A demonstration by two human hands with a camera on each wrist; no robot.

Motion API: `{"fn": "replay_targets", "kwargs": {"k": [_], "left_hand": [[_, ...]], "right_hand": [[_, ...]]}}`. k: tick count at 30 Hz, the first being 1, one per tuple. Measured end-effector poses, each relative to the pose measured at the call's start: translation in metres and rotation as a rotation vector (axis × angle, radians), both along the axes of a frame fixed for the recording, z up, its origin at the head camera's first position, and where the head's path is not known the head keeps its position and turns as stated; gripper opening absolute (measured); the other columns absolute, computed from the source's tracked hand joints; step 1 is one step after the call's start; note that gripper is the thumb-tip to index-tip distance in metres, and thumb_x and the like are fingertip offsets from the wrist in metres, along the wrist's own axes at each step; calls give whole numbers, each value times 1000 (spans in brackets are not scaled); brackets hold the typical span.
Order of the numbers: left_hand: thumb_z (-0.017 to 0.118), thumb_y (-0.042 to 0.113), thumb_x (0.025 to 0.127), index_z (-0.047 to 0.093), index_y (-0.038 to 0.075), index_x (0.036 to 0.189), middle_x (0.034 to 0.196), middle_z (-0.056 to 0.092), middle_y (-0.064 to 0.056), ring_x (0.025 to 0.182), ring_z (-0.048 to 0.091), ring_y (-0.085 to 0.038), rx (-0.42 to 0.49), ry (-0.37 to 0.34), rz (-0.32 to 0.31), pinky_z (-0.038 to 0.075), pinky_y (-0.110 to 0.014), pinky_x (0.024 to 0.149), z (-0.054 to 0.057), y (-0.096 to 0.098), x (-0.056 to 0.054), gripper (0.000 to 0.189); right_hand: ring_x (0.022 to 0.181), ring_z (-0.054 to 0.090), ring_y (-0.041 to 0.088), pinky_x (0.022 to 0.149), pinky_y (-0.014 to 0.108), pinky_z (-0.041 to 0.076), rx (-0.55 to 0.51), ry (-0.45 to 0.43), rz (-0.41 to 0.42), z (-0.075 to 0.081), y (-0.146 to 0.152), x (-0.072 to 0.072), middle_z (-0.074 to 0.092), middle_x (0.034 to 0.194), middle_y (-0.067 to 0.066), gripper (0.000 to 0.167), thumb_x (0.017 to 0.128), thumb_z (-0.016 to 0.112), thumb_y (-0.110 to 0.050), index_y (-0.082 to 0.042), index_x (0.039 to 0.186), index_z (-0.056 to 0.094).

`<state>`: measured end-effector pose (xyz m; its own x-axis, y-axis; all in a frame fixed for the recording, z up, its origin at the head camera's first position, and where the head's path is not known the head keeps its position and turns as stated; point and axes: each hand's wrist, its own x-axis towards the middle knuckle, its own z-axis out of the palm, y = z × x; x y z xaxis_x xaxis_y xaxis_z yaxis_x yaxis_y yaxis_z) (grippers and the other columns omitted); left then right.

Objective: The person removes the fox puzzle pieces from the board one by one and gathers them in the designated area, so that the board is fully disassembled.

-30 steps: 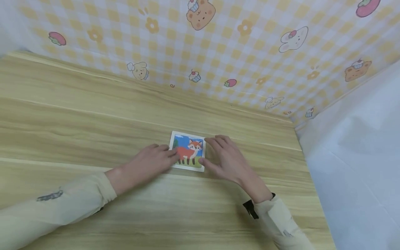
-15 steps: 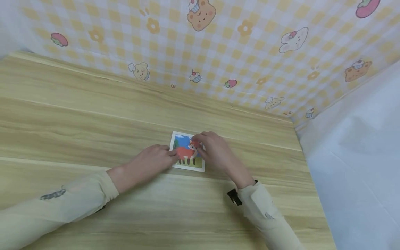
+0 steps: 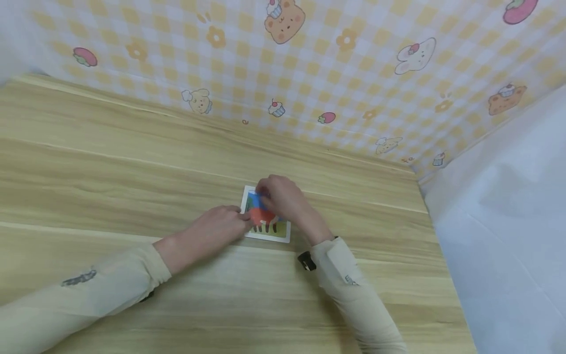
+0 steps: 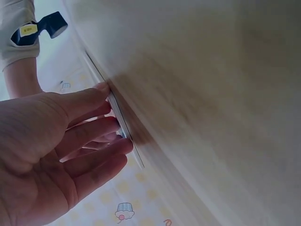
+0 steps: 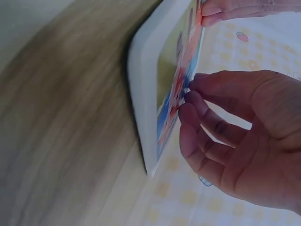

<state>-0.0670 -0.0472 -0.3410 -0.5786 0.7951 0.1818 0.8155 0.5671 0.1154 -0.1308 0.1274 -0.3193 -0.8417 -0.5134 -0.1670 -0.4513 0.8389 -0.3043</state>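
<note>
A flat square fox picture board [image 3: 269, 238] with a white border lies on the wooden table. My left hand [image 3: 215, 228] rests at its left side, fingertips touching the border and the picture. In the left wrist view, the thumb and fingers [image 4: 89, 134] meet the board's thin edge. Over the upper part of the board is my right hand [image 3: 283, 195], covering the fox's head. The right wrist view has the right hand's thumb and bent fingertips [image 5: 190, 113] close together at the picture surface, with no separate piece visible between them.
The wooden table [image 3: 132, 196] surrounds the board. Behind it rises a yellow checked cloth [image 3: 247, 64] with cartoon prints. A pale sheet [image 3: 508, 236] borders the table on the right. Each wrist carries a small black device, the right one's [image 3: 307, 261] showing clearly.
My right hand has moved left from the board's right edge, across the fox's head, to the upper middle of the picture. The left hand and board have stayed almost still.
</note>
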Motion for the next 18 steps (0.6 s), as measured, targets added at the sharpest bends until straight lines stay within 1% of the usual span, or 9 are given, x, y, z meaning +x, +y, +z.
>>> {"fn": "replay_targets", "kwargs": {"k": [4, 7, 14, 18], "left_hand": [[70, -7, 75, 66, 3, 90, 70, 59, -3, 63, 51, -14, 15, -52, 23, 46, -25, 54, 2, 1, 2, 19], [69, -7, 75, 67, 4, 89, 70, 59, -3, 64, 52, -15, 25, -77, 36, 46, -26, 54, 2, 2, 2, 17], [69, -5, 77, 68, 4, 86, 70, 60, -3, 62, 52, -12, 35, -116, 49, 45, -24, 53, 3, 4, 2, 13], [71, -4, 76, 69, 4, 85, 68, 61, -2, 58, 49, -9, 47, -114, 59, 44, -23, 52, 3, 5, 2, 12]], "right_hand": [[87, 58, 15, 78, 27, 48, -8, -21, -32, -1, -3, -2, 65, 97, 5, 17, 84, 66, -6, -6, 101, 68], [87, 58, 16, 78, 27, 48, -19, -46, -49, -1, -4, -3, 64, 96, 5, 17, 83, 66, -4, -6, 100, 68], [90, 58, 18, 79, 26, 48, -68, -117, -66, -4, -3, -8, 62, 98, 7, 19, 82, 66, 0, -3, 100, 64], [90, 57, 18, 80, 27, 47, -80, -144, -66, -6, -1, -10, 60, 98, 7, 20, 81, 65, 1, -4, 101, 63]]}}
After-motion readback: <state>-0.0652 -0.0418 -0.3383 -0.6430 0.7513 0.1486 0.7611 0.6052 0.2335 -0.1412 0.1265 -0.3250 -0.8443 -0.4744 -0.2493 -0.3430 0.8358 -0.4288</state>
